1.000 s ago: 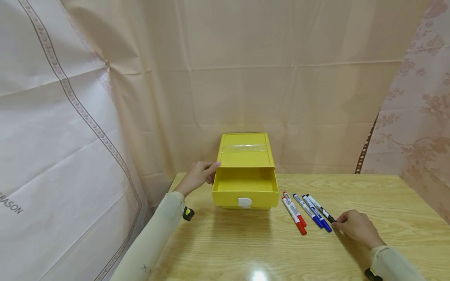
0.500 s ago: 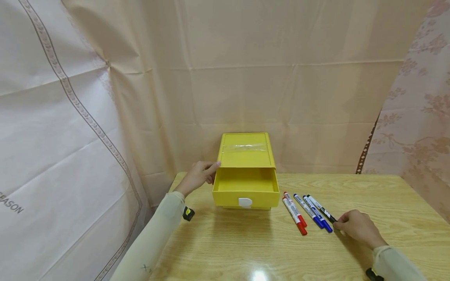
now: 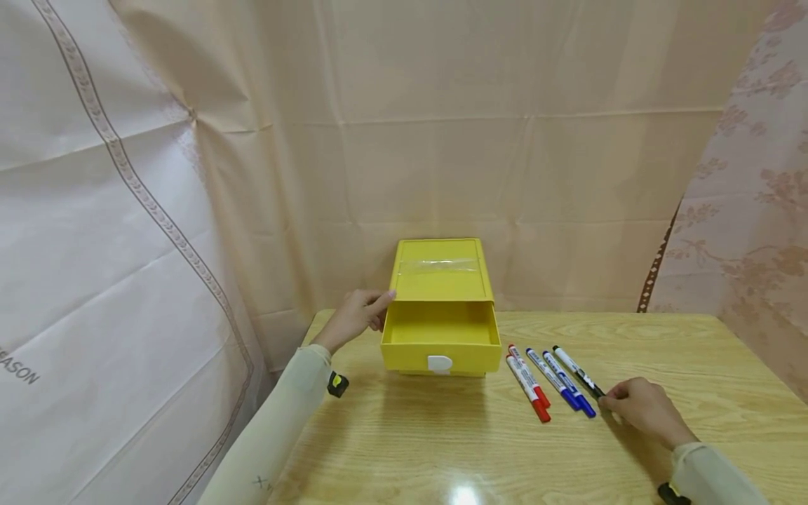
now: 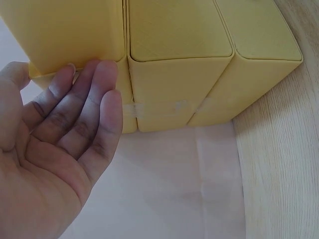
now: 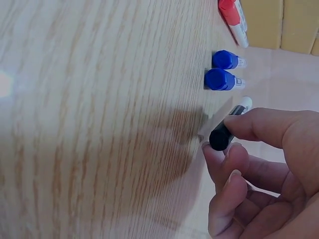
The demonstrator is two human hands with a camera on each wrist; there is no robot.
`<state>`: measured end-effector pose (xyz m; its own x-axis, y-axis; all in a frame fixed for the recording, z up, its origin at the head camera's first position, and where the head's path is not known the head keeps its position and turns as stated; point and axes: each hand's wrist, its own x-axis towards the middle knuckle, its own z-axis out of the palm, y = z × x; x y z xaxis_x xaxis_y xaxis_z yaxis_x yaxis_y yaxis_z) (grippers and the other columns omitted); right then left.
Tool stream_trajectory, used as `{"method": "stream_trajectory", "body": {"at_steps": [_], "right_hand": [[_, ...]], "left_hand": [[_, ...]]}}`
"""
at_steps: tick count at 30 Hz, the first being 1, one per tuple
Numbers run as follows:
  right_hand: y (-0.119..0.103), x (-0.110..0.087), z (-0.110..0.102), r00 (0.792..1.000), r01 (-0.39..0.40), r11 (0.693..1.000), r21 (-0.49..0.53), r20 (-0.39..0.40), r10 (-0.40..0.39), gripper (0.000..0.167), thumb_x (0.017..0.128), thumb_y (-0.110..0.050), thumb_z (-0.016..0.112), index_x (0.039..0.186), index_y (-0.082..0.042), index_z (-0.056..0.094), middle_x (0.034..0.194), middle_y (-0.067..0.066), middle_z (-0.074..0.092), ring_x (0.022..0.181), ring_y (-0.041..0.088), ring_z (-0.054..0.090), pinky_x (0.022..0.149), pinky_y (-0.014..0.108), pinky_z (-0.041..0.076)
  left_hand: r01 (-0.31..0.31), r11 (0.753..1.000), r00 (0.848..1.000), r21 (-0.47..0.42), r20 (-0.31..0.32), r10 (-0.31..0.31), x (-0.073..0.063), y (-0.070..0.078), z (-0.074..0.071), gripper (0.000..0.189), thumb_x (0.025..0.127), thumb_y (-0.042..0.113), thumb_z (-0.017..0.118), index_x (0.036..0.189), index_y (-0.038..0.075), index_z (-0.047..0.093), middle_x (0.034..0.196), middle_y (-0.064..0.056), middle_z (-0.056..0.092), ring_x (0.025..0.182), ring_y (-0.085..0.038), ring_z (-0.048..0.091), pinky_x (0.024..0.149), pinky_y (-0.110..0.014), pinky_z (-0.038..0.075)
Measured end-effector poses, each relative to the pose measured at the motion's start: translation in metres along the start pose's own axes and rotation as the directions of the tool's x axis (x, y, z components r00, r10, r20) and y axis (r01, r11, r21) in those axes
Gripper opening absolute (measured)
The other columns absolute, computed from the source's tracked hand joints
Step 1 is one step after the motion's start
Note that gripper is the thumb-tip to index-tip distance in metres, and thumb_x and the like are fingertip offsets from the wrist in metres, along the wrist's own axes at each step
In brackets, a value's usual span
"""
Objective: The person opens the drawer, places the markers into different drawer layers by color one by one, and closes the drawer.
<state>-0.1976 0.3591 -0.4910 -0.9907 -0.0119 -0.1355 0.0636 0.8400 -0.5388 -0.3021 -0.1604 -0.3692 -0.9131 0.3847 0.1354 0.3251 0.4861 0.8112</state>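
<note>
In the head view my left hand [image 3: 356,317] touches the left side of a yellow drawer box [image 3: 442,273], near its upper front corner. In the left wrist view its fingers lie lightly bent against the yellow wall. The drawer [image 3: 442,356] is pulled out, and its visible inside holds nothing. At the right, my right hand [image 3: 645,410] pinches the end of a black marker [image 5: 230,123] between thumb and forefinger. The marker still lies low over the table, beside two blue markers [image 3: 560,386]. Two red markers [image 3: 528,386] lie further left, closer to the box.
A wooden table [image 3: 682,351] carries everything. Behind it hangs a beige cloth [image 3: 442,140], and a pale patterned cloth [image 3: 113,245] closes off the left side. Clear tape [image 3: 438,265] runs across the top of the box.
The black marker has shifted very slightly to the right with my right hand, so it lies a little further from the blue markers. My left hand and the drawer look the same.
</note>
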Motion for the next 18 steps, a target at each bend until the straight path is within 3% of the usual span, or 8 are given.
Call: {"method": "stream_trajectory", "body": {"at_steps": [5,9,18], "right_hand": [[-0.0009,-0.0010,-0.0002,1.000,0.007,1.000,0.006,-0.011,-0.006,0.019,0.095,-0.025,0.074,0.089,-0.007,0.077,0.080,-0.001,0.067,0.072,0.019,0.052,0.062,0.034,0.041],[-0.0015,-0.0015,-0.0004,1.000,0.005,1.000,0.017,-0.012,-0.005,0.020,0.095,-0.026,0.074,0.090,-0.006,0.077,0.081,-0.001,0.067,0.072,0.019,0.052,0.062,0.035,0.041],[-0.0020,0.0002,-0.0032,1.000,0.005,0.999,0.033,-0.015,-0.005,0.020,0.096,-0.025,0.073,0.094,-0.006,0.078,0.090,0.004,0.073,0.076,0.018,0.056,0.062,0.034,0.046]], "left_hand": [[0.016,1.000,1.000,-0.005,-0.004,-0.016,-0.0006,-0.0001,0.0002,0.051,0.104,0.055,0.053,0.094,0.009,0.073,0.079,-0.011,0.068,0.080,-0.045,0.068,0.077,-0.054,0.059],[0.021,1.000,1.000,0.005,-0.007,-0.021,-0.0014,0.0009,0.0004,0.052,0.104,0.056,0.053,0.098,0.009,0.074,0.080,-0.009,0.068,0.078,-0.040,0.068,0.076,-0.051,0.059],[0.028,1.000,1.000,-0.003,-0.001,-0.028,-0.0015,0.0030,0.0006,0.053,0.105,0.054,0.053,0.097,0.005,0.073,0.081,-0.009,0.069,0.081,-0.043,0.068,0.077,-0.052,0.059]]}}
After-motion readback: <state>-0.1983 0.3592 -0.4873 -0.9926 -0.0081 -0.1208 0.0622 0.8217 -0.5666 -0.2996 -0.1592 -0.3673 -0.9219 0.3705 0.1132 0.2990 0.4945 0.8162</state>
